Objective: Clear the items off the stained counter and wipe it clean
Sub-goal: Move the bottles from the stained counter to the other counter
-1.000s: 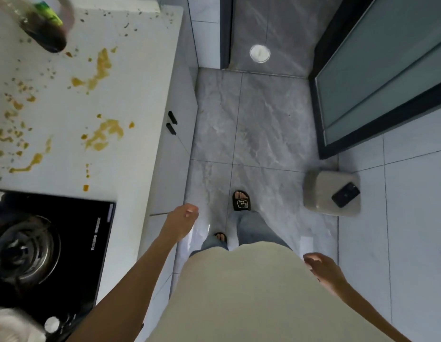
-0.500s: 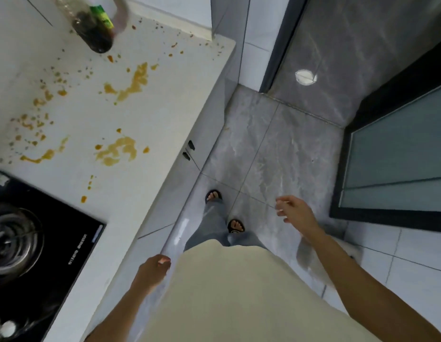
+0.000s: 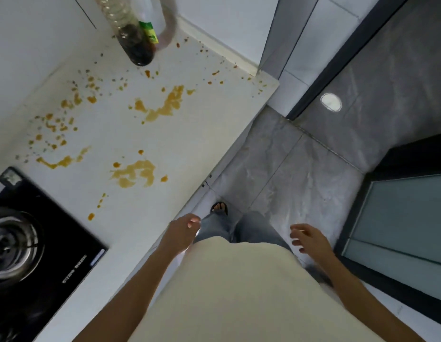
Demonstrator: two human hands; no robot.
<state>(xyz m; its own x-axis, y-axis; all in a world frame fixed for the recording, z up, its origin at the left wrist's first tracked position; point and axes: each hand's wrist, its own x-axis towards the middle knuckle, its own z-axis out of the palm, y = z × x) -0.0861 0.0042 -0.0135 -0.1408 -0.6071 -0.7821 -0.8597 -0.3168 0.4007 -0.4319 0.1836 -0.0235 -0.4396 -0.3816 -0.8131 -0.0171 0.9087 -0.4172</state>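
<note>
Both hands have shifted since a moment ago: the left hand has come up beside the tabletop's front edge, and the right hand has dropped back toward the hip, while the view has swung further over the white stained tabletop. Neither grip holds anything; the left hand's fingers hang loosely curled, the right hand's are spread and relaxed. By my reckoning the job has barely started. A clear plastic bottle with dark liquid and a green label stands at the far end, near the wall, with another pale container just behind it, so clearing is not done. Orange-brown sauce stains lie all across the surface, unwiped, right down to the black glass gas hob. No cloth is in sight.
</note>
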